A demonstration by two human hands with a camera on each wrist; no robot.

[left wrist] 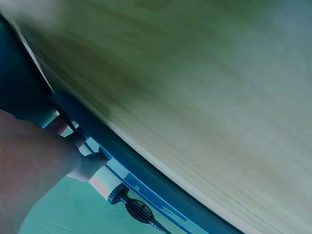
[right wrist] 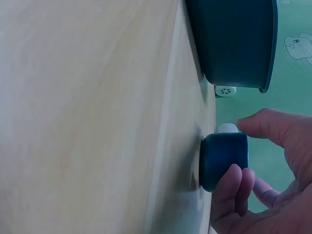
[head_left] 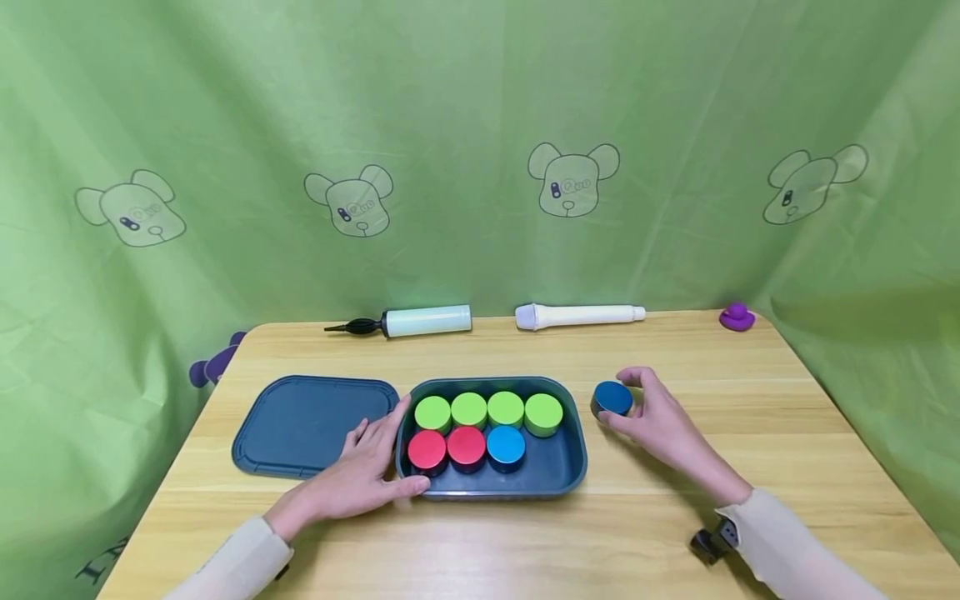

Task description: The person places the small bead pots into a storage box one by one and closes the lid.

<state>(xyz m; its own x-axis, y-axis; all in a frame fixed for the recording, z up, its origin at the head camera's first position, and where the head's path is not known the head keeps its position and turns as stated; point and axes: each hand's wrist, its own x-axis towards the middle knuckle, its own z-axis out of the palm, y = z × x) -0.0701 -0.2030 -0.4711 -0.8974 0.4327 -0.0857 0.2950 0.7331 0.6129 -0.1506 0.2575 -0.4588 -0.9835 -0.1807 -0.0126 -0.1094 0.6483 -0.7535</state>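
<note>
My right hand is at a round jar with a dark blue lid, right of the box. Its thumb lies along one side and its bent fingers reach round the other, with the jar low over the table. My left hand rests on the left end of the dark blue box, fingers spread along its rim. Inside, several green-lidded jars form the back row. In front stand two red-lidded jars and a blue-lidded jar, with bare box floor to their right.
The box's flat dark lid lies to its left, partly behind my left hand. Along the table's back edge are a hand pump, a white toy microphone and a purple duck. A green curtain hangs behind.
</note>
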